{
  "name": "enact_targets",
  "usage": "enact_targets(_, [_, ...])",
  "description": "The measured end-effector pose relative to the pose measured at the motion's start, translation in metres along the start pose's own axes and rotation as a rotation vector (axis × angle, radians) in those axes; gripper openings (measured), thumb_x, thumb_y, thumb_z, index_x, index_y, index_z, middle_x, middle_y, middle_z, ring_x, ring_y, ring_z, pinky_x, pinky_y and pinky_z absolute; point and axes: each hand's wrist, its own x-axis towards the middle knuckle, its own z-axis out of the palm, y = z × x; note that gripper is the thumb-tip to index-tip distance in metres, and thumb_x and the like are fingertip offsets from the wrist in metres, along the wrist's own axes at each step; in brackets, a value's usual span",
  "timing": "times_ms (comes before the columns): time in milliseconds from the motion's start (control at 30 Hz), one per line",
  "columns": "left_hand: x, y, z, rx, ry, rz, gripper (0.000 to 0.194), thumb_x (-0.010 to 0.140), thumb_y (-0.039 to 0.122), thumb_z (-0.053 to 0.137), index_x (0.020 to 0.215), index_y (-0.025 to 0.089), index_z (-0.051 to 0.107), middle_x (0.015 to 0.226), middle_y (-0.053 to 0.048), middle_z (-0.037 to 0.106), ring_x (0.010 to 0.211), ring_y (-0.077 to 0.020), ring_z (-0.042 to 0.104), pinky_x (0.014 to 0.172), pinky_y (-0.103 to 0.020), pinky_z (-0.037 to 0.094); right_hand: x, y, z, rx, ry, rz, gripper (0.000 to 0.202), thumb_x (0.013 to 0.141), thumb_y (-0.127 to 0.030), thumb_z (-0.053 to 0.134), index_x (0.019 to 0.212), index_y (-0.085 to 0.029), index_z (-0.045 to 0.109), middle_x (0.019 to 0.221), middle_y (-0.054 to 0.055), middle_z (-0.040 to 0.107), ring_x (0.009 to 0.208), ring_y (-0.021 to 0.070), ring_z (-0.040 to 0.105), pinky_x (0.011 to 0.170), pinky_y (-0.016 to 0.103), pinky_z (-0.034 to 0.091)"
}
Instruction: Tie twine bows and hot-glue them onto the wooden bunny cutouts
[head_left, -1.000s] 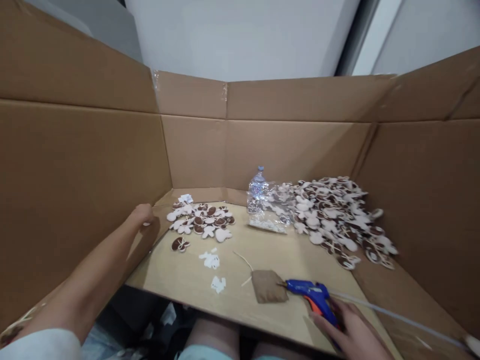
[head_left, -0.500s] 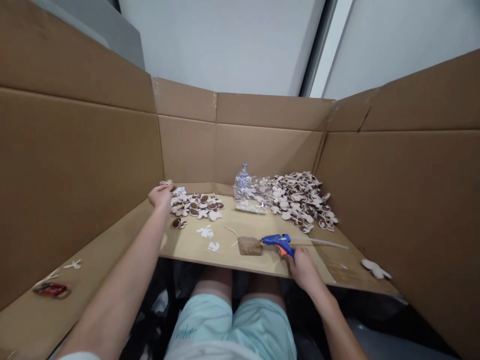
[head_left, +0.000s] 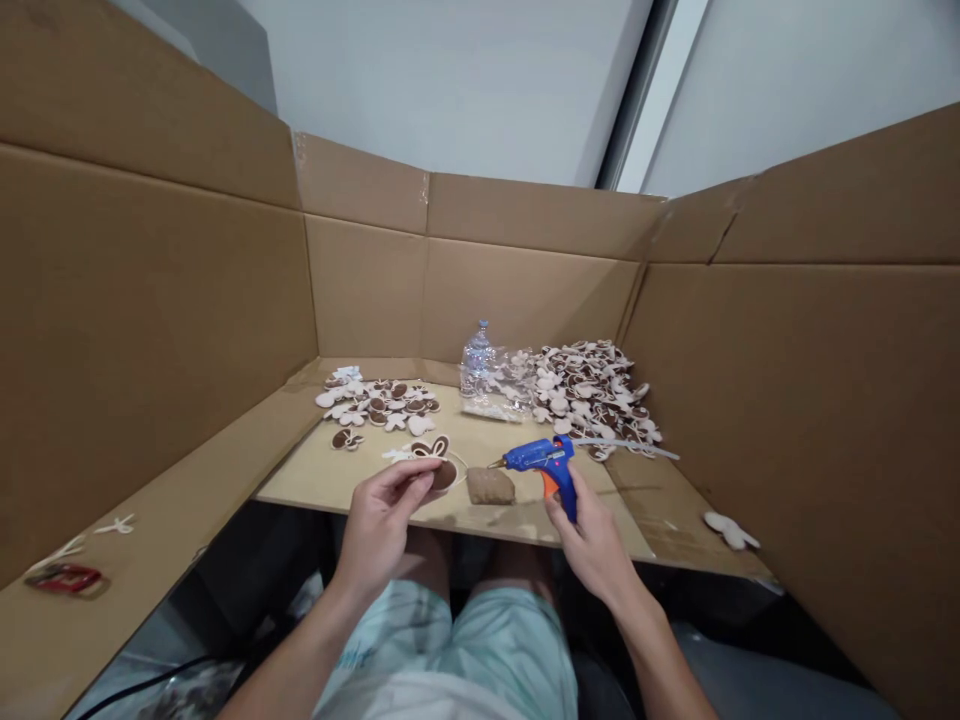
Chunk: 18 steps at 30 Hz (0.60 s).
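Between thumb and fingers, my left hand (head_left: pixel 390 510) pinches a brown felt bunny head with white edging (head_left: pixel 445 476), its looped ears pointing away from me. My right hand (head_left: pixel 589 520) wraps round the handle of a blue glue gun (head_left: pixel 541 456) with an orange trigger. A translucent glue stick (head_left: pixel 630 447) sticks out of the gun's back. The nozzle points left, just above a brown block (head_left: pixel 491 487) on the board. White cut-out pieces (head_left: pixel 397 454) lie partly hidden behind my left hand.
Brown-and-white felt pieces form a pile (head_left: pixel 382 402) at left and a larger heap (head_left: pixel 592 390) at right. Between them stand a plastic bottle (head_left: pixel 478 360) and a clear bag (head_left: pixel 499 395). Red-handled snips (head_left: pixel 66 578) lie far left. Cardboard walls (head_left: pixel 525 280) enclose the board. One white piece (head_left: pixel 731 531) lies right.
My left hand has come from the left pile to the front middle, bringing the felt bunny head. My right hand has raised the glue gun slightly, its nozzle now clear of the block.
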Motion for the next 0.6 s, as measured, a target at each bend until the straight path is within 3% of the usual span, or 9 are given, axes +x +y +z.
enact_targets(267, [-0.02,0.009,0.004,0.166,-0.026,0.042,0.011,0.074,0.024,0.077,0.085,0.024,0.077,0.087,-0.001,0.076,0.084,-0.014,0.069,0.077,-0.018,0.054,-0.018,-0.049,-0.019,0.084,0.002,-0.025,0.044,0.088,-0.044,0.055,0.119,-0.014,0.059,0.099,0.01,0.071,0.083,0.0216,0.067,0.07,0.028,0.054])
enact_targets(600, [-0.029,0.015,0.006,0.115,-0.064,0.016,0.013,0.075,0.023,0.076,0.088,0.025,0.077,0.089,-0.001,0.077,0.084,-0.0142,0.07,0.077,-0.02,0.055,-0.023,-0.052,-0.021,0.068,0.034,-0.063,0.042,0.087,-0.042,0.058,0.116,-0.012,0.061,0.093,0.01,0.07,0.076,0.0206,0.065,0.069,0.029,0.053])
